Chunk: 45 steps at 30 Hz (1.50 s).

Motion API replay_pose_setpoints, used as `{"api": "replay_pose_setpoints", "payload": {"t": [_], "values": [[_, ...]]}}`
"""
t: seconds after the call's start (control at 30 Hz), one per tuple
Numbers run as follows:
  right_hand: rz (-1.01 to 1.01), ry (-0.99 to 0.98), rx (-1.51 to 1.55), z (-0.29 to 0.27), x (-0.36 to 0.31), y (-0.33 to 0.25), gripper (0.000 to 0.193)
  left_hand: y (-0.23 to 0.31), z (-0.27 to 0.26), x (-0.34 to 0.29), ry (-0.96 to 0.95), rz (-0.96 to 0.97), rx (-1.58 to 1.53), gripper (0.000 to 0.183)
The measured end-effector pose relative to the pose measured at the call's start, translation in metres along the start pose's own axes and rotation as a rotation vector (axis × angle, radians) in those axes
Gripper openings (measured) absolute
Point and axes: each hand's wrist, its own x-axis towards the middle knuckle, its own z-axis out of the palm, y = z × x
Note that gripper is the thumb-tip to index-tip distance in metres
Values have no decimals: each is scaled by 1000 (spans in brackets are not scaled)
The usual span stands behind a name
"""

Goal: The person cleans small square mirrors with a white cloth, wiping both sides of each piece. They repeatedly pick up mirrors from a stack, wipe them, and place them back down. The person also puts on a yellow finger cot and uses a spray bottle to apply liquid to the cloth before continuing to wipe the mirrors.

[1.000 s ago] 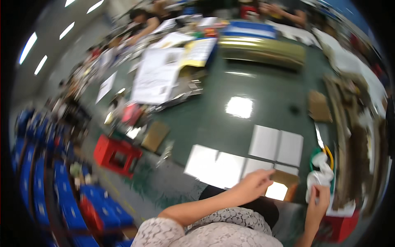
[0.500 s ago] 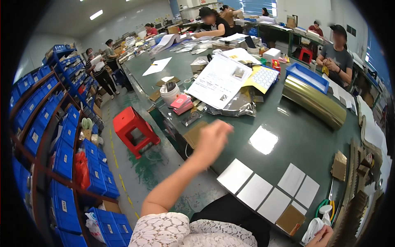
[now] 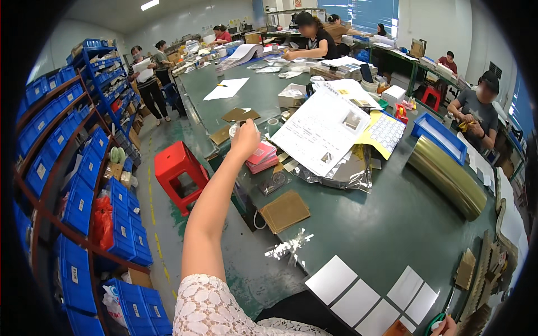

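My left arm stretches far forward over the table, and my left hand [image 3: 245, 141] is closed at the white tub [image 3: 232, 130], which it mostly covers. What its fingers hold is hidden. Beside it lies a stack of pink cards [image 3: 262, 155]. My right hand [image 3: 446, 326] is cut off by the lower right edge, its fingers drawn together by a small white thing and the green scissors handle [image 3: 434, 322]. Several white rectangular cards [image 3: 355, 302] lie in rows at the near table edge, with a brown piece [image 3: 398, 328] over one of them.
Brown cardboard pieces [image 3: 284, 211] lie at the table's left edge. Beyond are a printed sheet [image 3: 319, 131] on plastic bags, a blue tray [image 3: 440, 138] and a gold film roll [image 3: 447, 178]. A red stool [image 3: 180, 173] and blue-bin shelves [image 3: 78, 201] stand left. Co-workers sit around.
My left hand has moved forward and left, from above the cardboard pieces to the white tub. The view has shifted, and my right hand now shows less at the lower edge.
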Motion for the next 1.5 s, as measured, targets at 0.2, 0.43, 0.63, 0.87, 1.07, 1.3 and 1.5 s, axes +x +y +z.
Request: {"api": "replay_pose_setpoints", "payload": {"t": [0.2, 0.43, 0.63, 0.87, 1.07, 1.3, 1.5], "values": [[-74, -72, -169, 1, 15, -13, 20, -27, 6, 58, -472, 44, 259, 38], [-129, -103, -183, 6, 15, 1, 20, -38, 5, 70, -588, 45, 320, 59], [-52, -119, -108, 7, 7, 24, 23, -13, -15, 70, -715, 17, 375, 76], [-37, -157, -93, -2, 7, 30, 26, -20, 1, 70, -641, -31, 475, 72], [84, -215, -130, -4, 4, 25, 26, -7, 5, 70, -458, -34, 415, 62], [145, -316, -210, 1, 11, -3, 27, -31, 7, 85, -673, -3, 346, 71], [211, -332, -216, 2, 10, -16, 29, -13, -8, 75, -768, -38, 442, 81]]}}
